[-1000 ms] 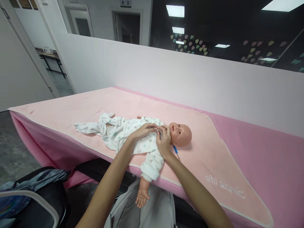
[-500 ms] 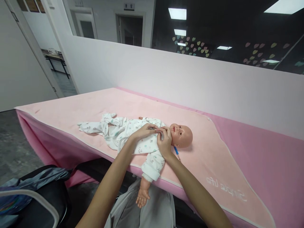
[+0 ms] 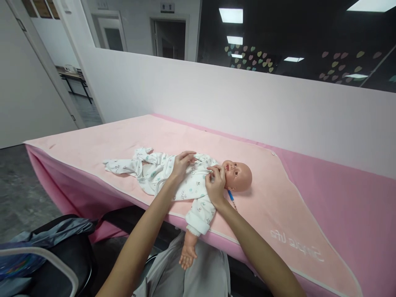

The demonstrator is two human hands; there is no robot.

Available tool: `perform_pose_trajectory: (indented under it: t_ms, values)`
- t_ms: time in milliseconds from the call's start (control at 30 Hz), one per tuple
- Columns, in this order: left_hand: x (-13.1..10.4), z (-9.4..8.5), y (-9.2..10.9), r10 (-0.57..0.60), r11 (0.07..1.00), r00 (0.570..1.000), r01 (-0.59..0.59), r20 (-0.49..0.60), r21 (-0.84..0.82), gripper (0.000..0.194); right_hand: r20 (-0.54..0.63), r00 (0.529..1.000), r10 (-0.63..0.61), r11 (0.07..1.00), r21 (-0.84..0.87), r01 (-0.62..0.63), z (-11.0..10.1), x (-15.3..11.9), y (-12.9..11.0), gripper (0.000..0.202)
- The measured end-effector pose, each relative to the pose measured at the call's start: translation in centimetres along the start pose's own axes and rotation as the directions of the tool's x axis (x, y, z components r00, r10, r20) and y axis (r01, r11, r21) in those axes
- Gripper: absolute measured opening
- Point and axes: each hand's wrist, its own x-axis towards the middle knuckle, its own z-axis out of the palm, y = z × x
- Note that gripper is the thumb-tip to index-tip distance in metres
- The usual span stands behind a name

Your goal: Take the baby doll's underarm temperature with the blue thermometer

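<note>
At 8 o'clock, a black chair (image 3: 74, 260) stands beside the table (image 3: 278, 202). At centre, a doll (image 3: 198, 181) in a printed white garment (image 3: 187, 192) lies face up on the table, legs toward 9, head toward 3. Left hand (image 3: 182, 165): over chest; grip open. Right hand (image 3: 215, 185): at collar; fingers curled, hold on fabric cannot be confirmed. Blue strip (image 3: 230, 195): 7 o'clock from the head.

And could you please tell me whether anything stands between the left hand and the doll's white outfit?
Nothing visible does. The left hand is over the front of the white outfit, though I cannot tell whether it touches it. The right hand is nearer the doll's head, not between them.
</note>
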Motion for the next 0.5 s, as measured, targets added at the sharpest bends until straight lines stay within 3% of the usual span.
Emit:
perform_pose_trajectory:
  t_ms: [67,100,167,233,300,400,500]
  values:
    - [-0.2,-0.7,0.1,0.035,0.999,0.989,-0.041,-0.146,-0.035,0.021,-0.032,0.997,-0.073,0.997,0.005,0.074,0.0,-0.2,0.0,0.025]
    - [-0.4,-1.0,0.3,0.038,0.999,0.993,-0.038,-0.115,0.002,0.022,-0.042,0.992,-0.117,0.993,0.001,0.117,0.0,-0.3,-0.1,0.026]
    - [-0.9,-1.6,0.8,0.012,0.986,0.995,-0.028,0.095,0.162,0.022,-0.040,0.982,-0.183,0.983,-0.020,0.183,-0.1,-0.4,-0.1,0.028]
    - [-1.4,-1.9,1.5,-0.047,0.939,0.943,-0.070,0.328,0.336,0.021,-0.016,0.980,-0.198,0.979,-0.060,0.197,-0.1,-0.4,-0.2,0.029]
    - [-1.6,-2.1,2.0,-0.079,0.896,0.881,-0.143,0.467,0.421,0.020,0.011,0.984,-0.176,0.978,-0.109,0.176,-0.1,-0.3,-0.3,0.029]
    - [-1.8,-2.2,2.2,-0.096,0.881,0.844,-0.174,0.527,0.440,0.021,0.055,0.988,-0.144,0.975,-0.165,0.151,-0.1,-0.1,-0.4,0.027]
    - [-2.0,-2.3,2.0,-0.108,0.880,0.865,-0.147,0.490,0.453,0.027,0.111,0.984,-0.141,0.969,-0.188,0.160,0.0,-0.1,-0.5,0.022]
